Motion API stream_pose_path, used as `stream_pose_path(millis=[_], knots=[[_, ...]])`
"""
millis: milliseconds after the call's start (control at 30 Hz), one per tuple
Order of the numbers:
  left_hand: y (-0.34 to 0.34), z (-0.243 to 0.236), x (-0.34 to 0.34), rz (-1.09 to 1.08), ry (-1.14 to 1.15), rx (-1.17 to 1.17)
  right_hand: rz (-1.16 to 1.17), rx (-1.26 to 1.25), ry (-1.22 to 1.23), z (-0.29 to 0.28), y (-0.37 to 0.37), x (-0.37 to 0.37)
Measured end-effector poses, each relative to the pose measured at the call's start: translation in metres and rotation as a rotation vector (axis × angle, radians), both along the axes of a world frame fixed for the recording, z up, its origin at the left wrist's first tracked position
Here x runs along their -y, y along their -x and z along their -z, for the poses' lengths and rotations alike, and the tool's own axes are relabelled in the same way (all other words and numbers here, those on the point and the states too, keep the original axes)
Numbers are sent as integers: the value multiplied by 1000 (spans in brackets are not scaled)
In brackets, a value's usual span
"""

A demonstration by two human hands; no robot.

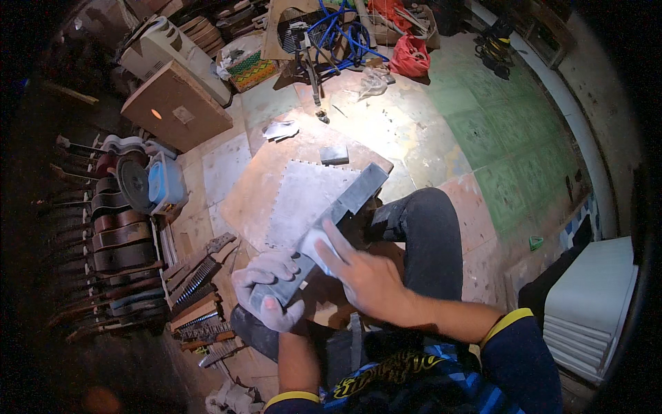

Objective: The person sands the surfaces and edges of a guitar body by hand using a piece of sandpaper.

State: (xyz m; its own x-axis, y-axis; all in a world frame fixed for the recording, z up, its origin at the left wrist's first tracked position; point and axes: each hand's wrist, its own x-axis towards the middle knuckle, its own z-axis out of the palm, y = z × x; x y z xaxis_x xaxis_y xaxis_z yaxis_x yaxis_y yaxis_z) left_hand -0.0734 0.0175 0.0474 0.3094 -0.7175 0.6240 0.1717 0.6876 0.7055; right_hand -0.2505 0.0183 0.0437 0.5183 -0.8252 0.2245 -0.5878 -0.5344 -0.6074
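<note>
A long, flat grey bar (360, 188) slants across my lap, its far end pointing up and to the right. Around its near end my left hand (270, 290) is closed, with pale dust over the fingers. My right hand (369, 279), slightly blurred, presses a white folded piece (318, 250) against the middle of the bar; whether it is paper or cloth I cannot tell. Beyond the bar, a small grey rectangular block (334, 154) lies on a dusty mat (303, 190). Several white paper pieces (281, 130) rest farther back.
Handsaws (196, 286) and other tools lie to the left, before a rack of guitar-like bodies (121, 241). A clear tub (169, 186) and brown board (178, 110) stand behind. Blue hose (338, 34) and a red bag (410, 55) sit at the back. A white ribbed casing (593, 310) is at right.
</note>
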Motion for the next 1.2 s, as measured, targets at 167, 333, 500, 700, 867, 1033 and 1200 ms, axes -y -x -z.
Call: stream_pose_path(millis=[167,333,500,700,867,1033,1200], knots=[[-2,-2,3,-9,-16,-68,24,-41,-11,-8,-11,14],[-2,-3,-1,-27,-28,-40,-7,-104,-252,-27,-11,2],[-2,-6,8,-63,-38,21,53,-126,-129,-34,-19,21],[7,-8,1,-43,-41,9,74,-106,-143,-34,-23,14],[-4,-4,-1,-62,-51,7,46,-187,-287,-37,-17,-4],[-6,-3,3,-56,-67,-29,47,-216,-138,-38,-19,14],[3,-4,2,-68,-52,-43,68,-192,-134,-35,-22,16]])
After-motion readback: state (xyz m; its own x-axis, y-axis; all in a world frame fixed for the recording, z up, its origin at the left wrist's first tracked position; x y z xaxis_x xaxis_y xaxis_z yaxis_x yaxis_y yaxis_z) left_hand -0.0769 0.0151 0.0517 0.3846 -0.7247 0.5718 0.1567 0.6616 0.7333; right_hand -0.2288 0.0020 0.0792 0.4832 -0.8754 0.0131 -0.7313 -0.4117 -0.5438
